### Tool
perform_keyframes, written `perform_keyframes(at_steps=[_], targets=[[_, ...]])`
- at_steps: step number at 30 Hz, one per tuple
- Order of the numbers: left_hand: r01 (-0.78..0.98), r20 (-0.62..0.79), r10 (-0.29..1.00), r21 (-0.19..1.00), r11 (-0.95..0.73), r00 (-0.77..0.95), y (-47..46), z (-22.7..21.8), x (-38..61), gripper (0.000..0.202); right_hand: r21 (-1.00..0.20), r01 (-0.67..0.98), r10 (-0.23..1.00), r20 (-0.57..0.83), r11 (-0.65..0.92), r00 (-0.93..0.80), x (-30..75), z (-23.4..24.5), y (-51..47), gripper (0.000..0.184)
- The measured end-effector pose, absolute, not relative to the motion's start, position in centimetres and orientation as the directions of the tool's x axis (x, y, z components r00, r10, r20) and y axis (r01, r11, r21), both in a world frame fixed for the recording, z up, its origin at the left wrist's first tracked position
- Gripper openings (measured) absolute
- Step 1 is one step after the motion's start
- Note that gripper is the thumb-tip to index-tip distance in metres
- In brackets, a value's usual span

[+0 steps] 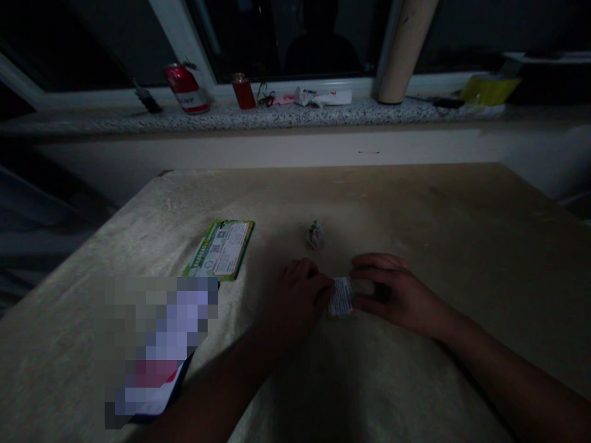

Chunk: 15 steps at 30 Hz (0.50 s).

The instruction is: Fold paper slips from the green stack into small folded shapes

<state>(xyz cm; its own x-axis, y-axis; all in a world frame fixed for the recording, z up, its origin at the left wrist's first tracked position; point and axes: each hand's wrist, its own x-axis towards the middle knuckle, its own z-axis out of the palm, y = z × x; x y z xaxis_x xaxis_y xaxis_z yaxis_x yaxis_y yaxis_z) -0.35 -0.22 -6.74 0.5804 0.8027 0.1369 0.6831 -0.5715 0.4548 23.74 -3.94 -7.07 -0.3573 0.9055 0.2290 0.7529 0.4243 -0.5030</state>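
Both my hands meet on a small white printed packet (341,297) lying on the tan table (438,221). My left hand (298,295) pinches its left edge with curled fingers. My right hand (392,292) grips the packet's right side, fingers bent round it. Just beyond the hands lies a small crumpled green and white wrapper (316,234), touched by neither hand. A green and white printed card (221,248) lies flat to the left.
A blurred-out flat item (159,344) lies at the table's near left. On the stone window sill (277,117) behind stand a red can (186,88), a small red container (243,90), scattered packets (323,97), a cardboard tube (406,49) and a yellow object (489,89). The room is dim.
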Motion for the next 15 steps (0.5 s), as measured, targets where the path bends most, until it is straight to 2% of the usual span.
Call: perform_keyframes(at_steps=[2, 7, 10, 13, 15], targets=[[0.682, 0.140, 0.803, 0.455, -0.572, 0.580, -0.2, -6.8, -0.4, 0.015, -0.504, 0.763, 0.914, 0.238, 0.405, -0.328, 23.5, -7.2, -3.8, 0.038], [0.676, 0.174, 0.779, 0.408, -0.614, 0.602, -0.3, -6.9, -0.3, 0.024, -0.488, 0.772, 0.914, 0.228, 0.406, -0.337, 23.1, -7.2, -4.1, 0.052], [0.678, 0.188, 0.735, 0.291, -0.675, 0.651, -0.7, -6.9, 0.0, 0.020, -0.499, 0.777, 0.923, 0.218, 0.385, -0.317, 22.9, -7.1, -4.4, 0.054], [0.679, 0.179, 0.691, 0.132, -0.722, 0.701, -1.6, -6.8, 0.5, 0.024, -0.498, 0.796, 0.939, 0.205, 0.343, -0.276, 22.8, -7.2, -4.6, 0.057], [0.677, 0.141, 0.678, 0.067, -0.733, 0.721, -2.3, -6.7, 0.8, 0.029, -0.496, 0.803, 0.944, 0.195, 0.330, -0.267, 22.7, -7.2, -4.7, 0.060]])
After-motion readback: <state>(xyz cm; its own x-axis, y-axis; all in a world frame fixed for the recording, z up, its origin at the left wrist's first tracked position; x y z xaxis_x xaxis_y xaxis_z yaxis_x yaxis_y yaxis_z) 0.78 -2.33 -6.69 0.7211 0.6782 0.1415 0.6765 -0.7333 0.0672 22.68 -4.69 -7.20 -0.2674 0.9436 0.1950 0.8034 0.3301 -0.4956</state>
